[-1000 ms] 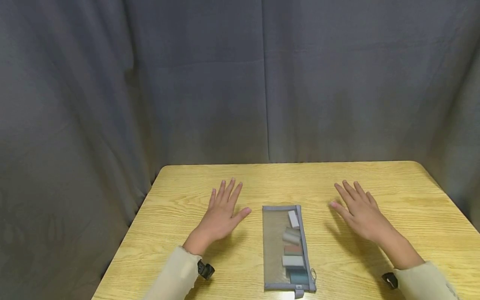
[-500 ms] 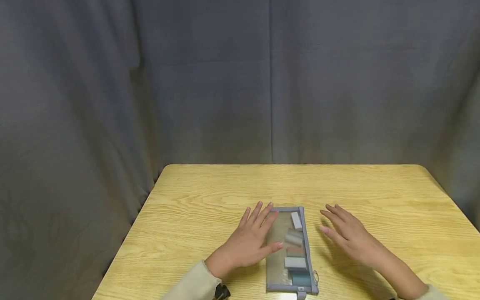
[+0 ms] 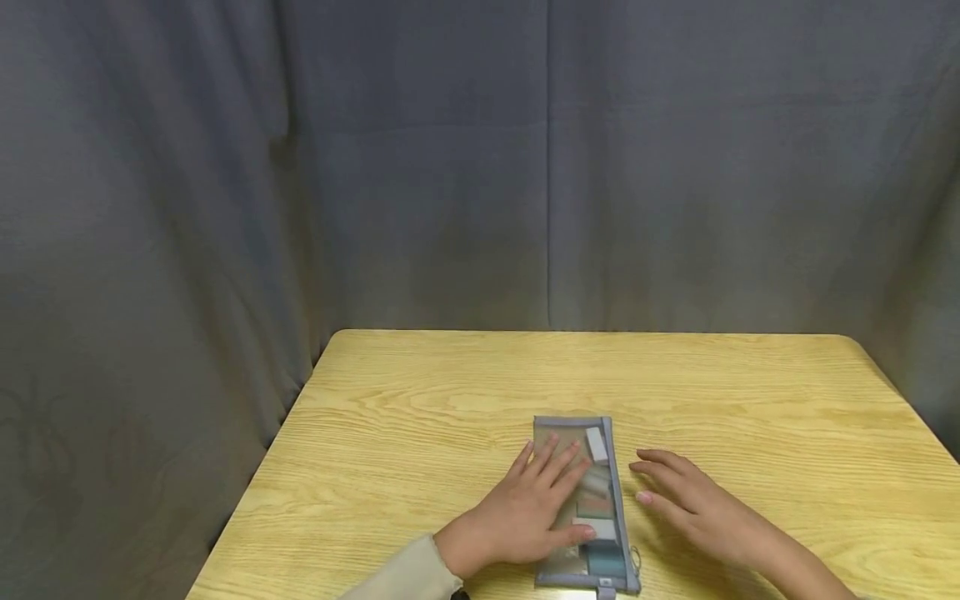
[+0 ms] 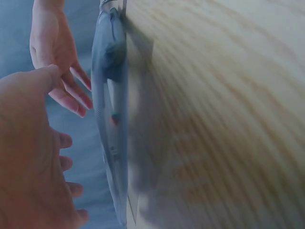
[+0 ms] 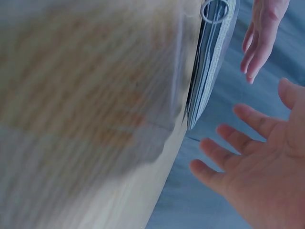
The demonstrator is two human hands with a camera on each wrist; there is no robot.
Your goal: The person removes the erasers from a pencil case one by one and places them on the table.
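A flat see-through mesh pouch with grey edging (image 3: 617,492) lies on the table, its zipper edge to the right. Inside it sit several small items: white blocks (image 3: 597,445), a greyish roll, a brown-and-green piece and a teal piece (image 3: 604,559). Over the pouch's left part spreads my left hand (image 3: 528,508), palm down with fingers extended. In the left wrist view a gap shows between that hand and the pouch (image 4: 109,100). To the right of the pouch hovers my right hand (image 3: 697,508), fingers loosely bent, holding nothing. A metal ring (image 5: 215,11) hangs at the zipper end.
The wood-grain table (image 3: 420,400) reaches back to a dark grey curtain (image 3: 420,167), which also hangs along the left and right sides. Beyond the pouch, bare tabletop extends to the rear edge.
Both hands have come inward and nearer the body. My left hand has moved right, from beside the pouch to over it; my right hand has moved left toward it. The pouch stays put.
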